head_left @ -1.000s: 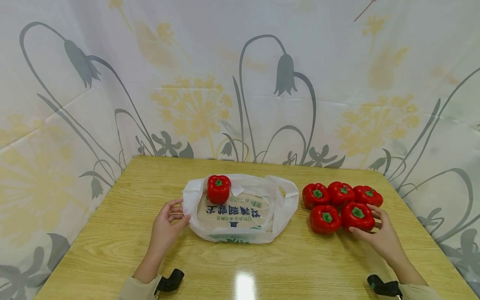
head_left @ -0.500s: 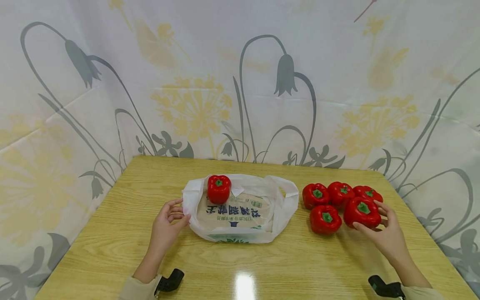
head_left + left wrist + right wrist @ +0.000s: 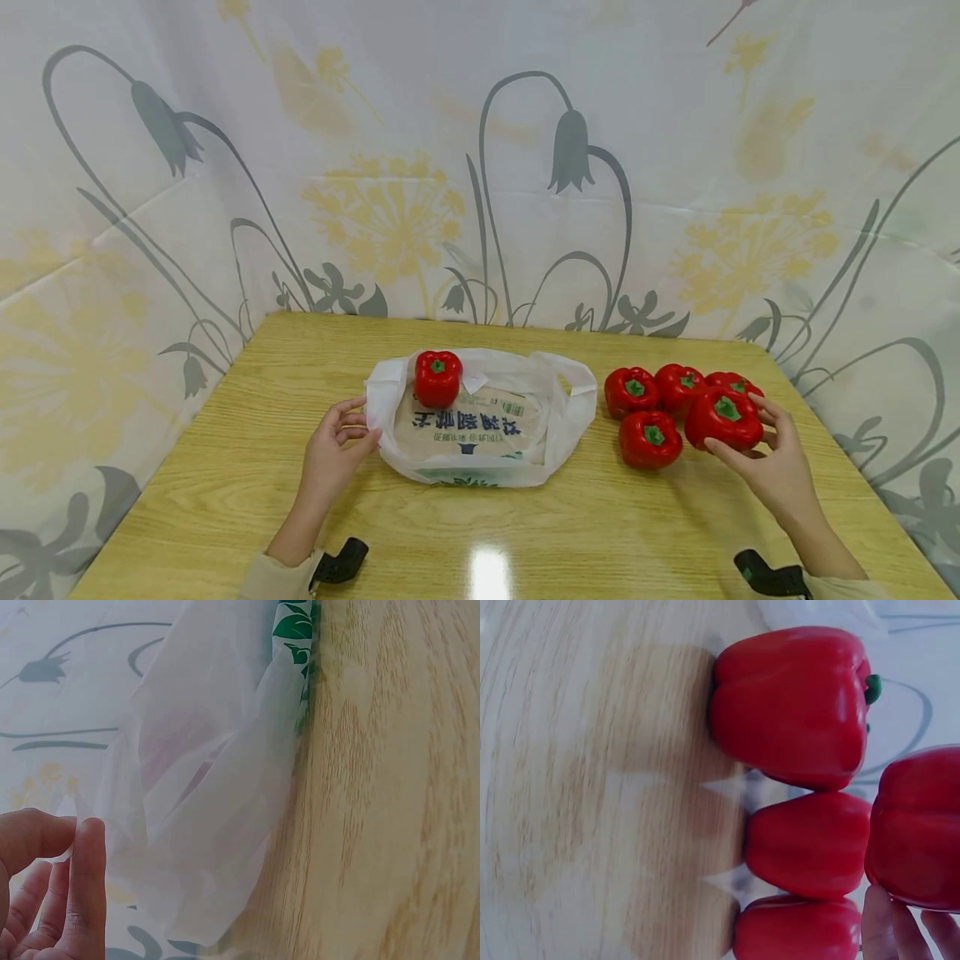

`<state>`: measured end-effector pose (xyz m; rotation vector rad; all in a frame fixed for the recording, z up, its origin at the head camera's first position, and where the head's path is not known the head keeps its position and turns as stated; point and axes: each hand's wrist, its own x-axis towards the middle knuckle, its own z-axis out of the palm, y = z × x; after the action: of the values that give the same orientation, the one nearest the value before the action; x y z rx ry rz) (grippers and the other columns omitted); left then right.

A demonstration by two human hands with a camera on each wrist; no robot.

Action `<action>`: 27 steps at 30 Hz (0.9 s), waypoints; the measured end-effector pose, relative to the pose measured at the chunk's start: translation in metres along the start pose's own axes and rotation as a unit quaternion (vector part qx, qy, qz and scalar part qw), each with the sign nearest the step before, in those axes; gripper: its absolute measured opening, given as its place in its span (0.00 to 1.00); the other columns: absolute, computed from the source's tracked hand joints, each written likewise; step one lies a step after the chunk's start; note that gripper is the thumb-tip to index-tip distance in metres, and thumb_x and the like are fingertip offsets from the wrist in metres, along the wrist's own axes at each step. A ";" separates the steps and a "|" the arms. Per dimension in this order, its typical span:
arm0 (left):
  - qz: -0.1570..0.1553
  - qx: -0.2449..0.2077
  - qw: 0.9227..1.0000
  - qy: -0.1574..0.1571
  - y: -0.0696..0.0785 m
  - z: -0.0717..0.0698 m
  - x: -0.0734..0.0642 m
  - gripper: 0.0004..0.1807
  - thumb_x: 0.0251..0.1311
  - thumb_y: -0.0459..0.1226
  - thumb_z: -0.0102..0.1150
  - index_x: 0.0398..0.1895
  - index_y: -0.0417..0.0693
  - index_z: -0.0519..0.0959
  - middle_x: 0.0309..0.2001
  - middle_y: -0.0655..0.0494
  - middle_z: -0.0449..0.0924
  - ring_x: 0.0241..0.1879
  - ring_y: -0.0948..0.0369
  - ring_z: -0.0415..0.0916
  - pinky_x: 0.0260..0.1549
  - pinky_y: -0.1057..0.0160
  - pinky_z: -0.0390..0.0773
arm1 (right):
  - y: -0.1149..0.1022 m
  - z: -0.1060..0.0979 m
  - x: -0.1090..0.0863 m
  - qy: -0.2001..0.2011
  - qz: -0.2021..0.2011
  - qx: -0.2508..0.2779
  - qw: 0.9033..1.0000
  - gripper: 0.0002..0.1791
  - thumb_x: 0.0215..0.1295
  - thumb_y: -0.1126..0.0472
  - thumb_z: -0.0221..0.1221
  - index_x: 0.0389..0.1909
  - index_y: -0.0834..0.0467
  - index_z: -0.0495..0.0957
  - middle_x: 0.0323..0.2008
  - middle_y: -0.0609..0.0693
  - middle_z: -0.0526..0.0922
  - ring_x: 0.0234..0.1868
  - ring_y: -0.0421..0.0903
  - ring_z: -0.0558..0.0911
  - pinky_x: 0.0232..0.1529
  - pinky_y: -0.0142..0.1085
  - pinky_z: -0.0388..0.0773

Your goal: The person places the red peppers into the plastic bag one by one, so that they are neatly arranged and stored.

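My left hand (image 3: 335, 443) pinches the left edge of a white plastic bag (image 3: 572, 419) between thumb and index finger; the pinch shows close up in the left wrist view. The bag lies with its mouth spread, its printed inner side facing up. Inside it, at the far left, sits a red bell pepper (image 3: 437, 385). My right hand (image 3: 780, 475) grips another red bell pepper (image 3: 921, 832) by its sides, its green stem facing up. In the right wrist view this pepper is raised off the table, above the level of its neighbours.
Several more red bell peppers stand grouped on the right: a front one (image 3: 649, 450), a back left one (image 3: 626, 404), a back middle one (image 3: 672, 379) and a back right one (image 3: 738, 382). Behind the wooden table (image 3: 300, 358) hangs a flowered cloth (image 3: 660, 125).
My right hand has lifted its bell pepper up from the table, away from the front pepper. The left hand keeps its hold on the bag without moving.
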<state>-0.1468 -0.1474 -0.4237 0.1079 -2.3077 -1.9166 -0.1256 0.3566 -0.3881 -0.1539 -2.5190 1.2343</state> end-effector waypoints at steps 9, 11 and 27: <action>0.005 -0.001 1.000 -0.001 0.000 0.000 0.000 0.27 0.55 0.26 0.61 0.59 0.43 0.68 0.43 0.42 0.71 0.34 0.65 0.74 0.33 0.67 0.81 | -0.009 0.006 0.001 0.007 -0.021 0.031 0.999 0.44 0.53 0.65 0.67 0.67 0.63 0.52 0.52 0.54 0.60 0.41 0.31 0.67 0.33 0.15 0.70; 0.006 -0.001 1.000 -0.001 -0.001 0.000 0.000 0.27 0.55 0.27 0.61 0.59 0.43 0.68 0.43 0.42 0.71 0.34 0.65 0.74 0.33 0.67 0.81 | -0.013 0.008 0.001 0.002 -0.023 0.031 0.999 0.44 0.53 0.66 0.67 0.67 0.62 0.52 0.53 0.54 0.60 0.41 0.30 0.67 0.33 0.15 0.71; 0.009 -0.003 1.000 -0.002 -0.002 0.000 0.000 0.26 0.56 0.27 0.61 0.59 0.43 0.68 0.44 0.42 0.71 0.35 0.65 0.74 0.34 0.67 0.81 | -0.041 0.021 -0.002 -0.015 -0.049 0.060 0.997 0.44 0.55 0.67 0.66 0.68 0.63 0.51 0.55 0.52 0.61 0.45 0.29 0.68 0.39 0.15 0.70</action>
<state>-0.1468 -0.1481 -0.4255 0.0838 -2.2980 -1.9161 -0.1292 0.3151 -0.3690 0.0152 -2.4375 1.3518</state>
